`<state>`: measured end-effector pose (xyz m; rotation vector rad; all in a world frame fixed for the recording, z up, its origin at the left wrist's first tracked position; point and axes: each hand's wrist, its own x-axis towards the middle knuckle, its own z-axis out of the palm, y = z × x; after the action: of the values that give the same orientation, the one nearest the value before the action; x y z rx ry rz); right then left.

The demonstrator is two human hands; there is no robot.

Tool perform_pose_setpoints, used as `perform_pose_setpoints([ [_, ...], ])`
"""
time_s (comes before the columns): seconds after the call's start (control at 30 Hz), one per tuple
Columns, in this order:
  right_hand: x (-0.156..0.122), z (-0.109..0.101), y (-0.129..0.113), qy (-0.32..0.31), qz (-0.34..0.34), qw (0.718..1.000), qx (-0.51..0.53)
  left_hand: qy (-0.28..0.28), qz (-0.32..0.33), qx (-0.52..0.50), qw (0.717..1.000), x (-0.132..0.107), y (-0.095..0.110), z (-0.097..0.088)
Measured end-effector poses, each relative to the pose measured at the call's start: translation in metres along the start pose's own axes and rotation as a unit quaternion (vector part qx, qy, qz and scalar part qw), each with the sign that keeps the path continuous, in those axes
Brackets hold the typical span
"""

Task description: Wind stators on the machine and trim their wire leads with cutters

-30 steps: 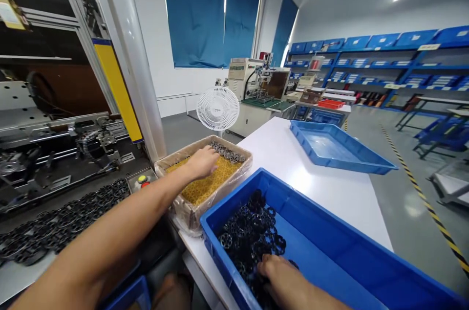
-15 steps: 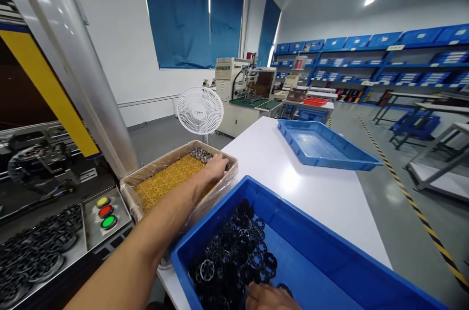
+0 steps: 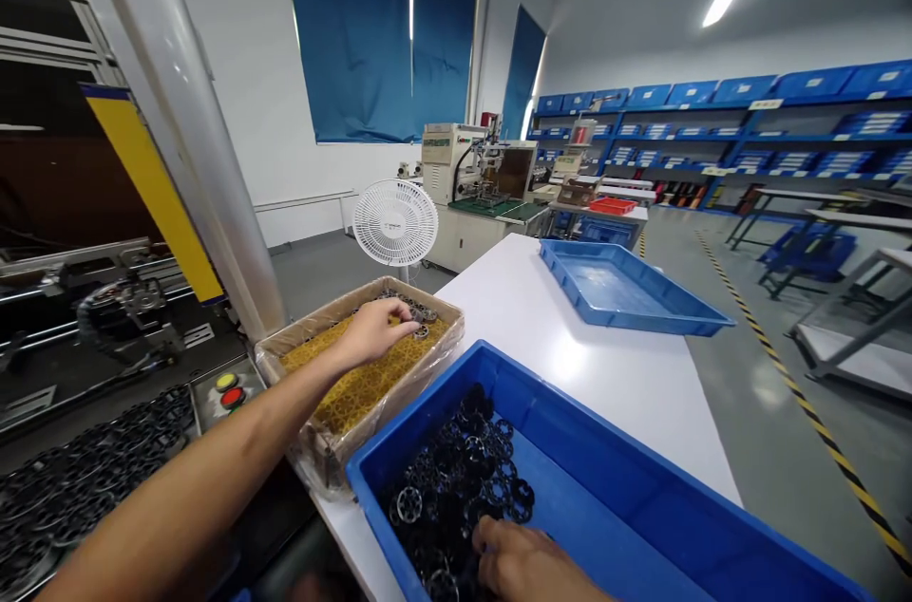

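Note:
My left hand (image 3: 374,331) reaches over a plastic-lined cardboard box (image 3: 313,445) with a yellow grid tray (image 3: 356,384) inside. Its fingers pinch a small grey metal ring (image 3: 417,330) taken from a cluster of such rings (image 3: 420,310) at the box's far end. My right hand (image 3: 523,564) rests low in a big blue bin (image 3: 627,507), fingers curled among a pile of black plastic wheel-shaped parts (image 3: 463,479). What those fingers grip is hidden by the pile.
A white table (image 3: 613,374) carries a shallow blue tray (image 3: 627,289) further away. A white fan (image 3: 395,222) stands behind the box. A machine with coloured buttons (image 3: 228,390) and more black parts (image 3: 78,488) is to the left. Blue shelving lines the far wall.
My left hand drew back from the box's far right corner and lifted slightly, now pinching a ring. My right hand stayed in the blue bin. The camera shifted.

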<state>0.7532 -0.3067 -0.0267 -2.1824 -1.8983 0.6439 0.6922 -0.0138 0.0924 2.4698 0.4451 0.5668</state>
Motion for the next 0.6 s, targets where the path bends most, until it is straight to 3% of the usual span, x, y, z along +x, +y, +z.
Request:
perform_pose_setpoints([
  [0.07, -0.002, -0.011, -0.011, 0.010, 0.005, 1.000, -0.011, 0.028, 0.001, -0.058, 0.998, -0.060, 0.008, -0.022],
  [0.13, -0.004, -0.020, -0.020, 0.023, 0.003, 1.000, -0.014, 0.050, -0.007, -0.120, 0.991, -0.127, 0.013, -0.033],
  [0.2, -0.004, -0.025, -0.023, 0.045, -0.004, 0.999, -0.007, 0.081, -0.043, -0.296, 0.951, -0.190, 0.018, -0.034],
  [0.3, -0.001, -0.028, -0.022, 0.120, -0.015, 0.993, 0.004, 0.106, -0.067, -0.371, 0.920, -0.258, 0.024, -0.029],
  [0.43, -0.002, -0.036, -0.050, 0.256, -0.110, 0.960, 0.017, 0.125, -0.075, -0.401, 0.905, -0.301, 0.035, -0.028],
  [0.6, -0.024, -0.036, -0.137, 0.338, -0.274, 0.898, 0.070, 0.103, -0.116, -0.530, 0.834, -0.318, 0.051, -0.026],
])
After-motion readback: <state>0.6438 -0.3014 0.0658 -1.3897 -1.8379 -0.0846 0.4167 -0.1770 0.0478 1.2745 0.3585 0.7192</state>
